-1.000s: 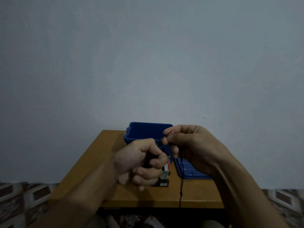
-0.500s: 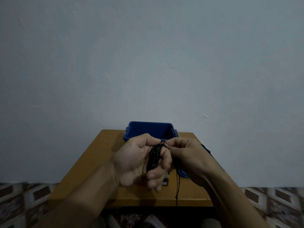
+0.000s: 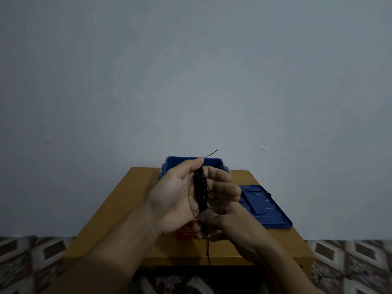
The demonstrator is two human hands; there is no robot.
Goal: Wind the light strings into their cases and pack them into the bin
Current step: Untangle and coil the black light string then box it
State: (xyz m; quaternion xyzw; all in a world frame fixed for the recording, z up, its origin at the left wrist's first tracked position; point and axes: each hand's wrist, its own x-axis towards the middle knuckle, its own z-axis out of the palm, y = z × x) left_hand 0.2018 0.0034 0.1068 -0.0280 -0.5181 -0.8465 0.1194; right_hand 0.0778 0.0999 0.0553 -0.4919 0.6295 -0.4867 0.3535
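Note:
A black light string [image 3: 201, 188] is bundled in a long coil across my left hand [image 3: 178, 196], which is held palm up above the table, thumb and curled fingers gripping the coil. One short end [image 3: 212, 153] sticks up past the thumb. My right hand [image 3: 231, 228] sits just below and partly behind the left, pinching the loose strand [image 3: 208, 251] that hangs down past the table's front edge. The open blue bin [image 3: 169, 164] stands at the back of the table, behind my hands. A red case [image 3: 184, 232] lies on the table under my left wrist, mostly hidden.
The blue bin lid [image 3: 267, 209] lies flat on the right part of the small wooden table [image 3: 118, 219]. A plain grey wall rises right behind the table. Patterned floor tiles show to either side.
My left hand has turned palm up and opened around the coil. My right hand has dropped from the top of the coil to below the left hand, drawing the strand down.

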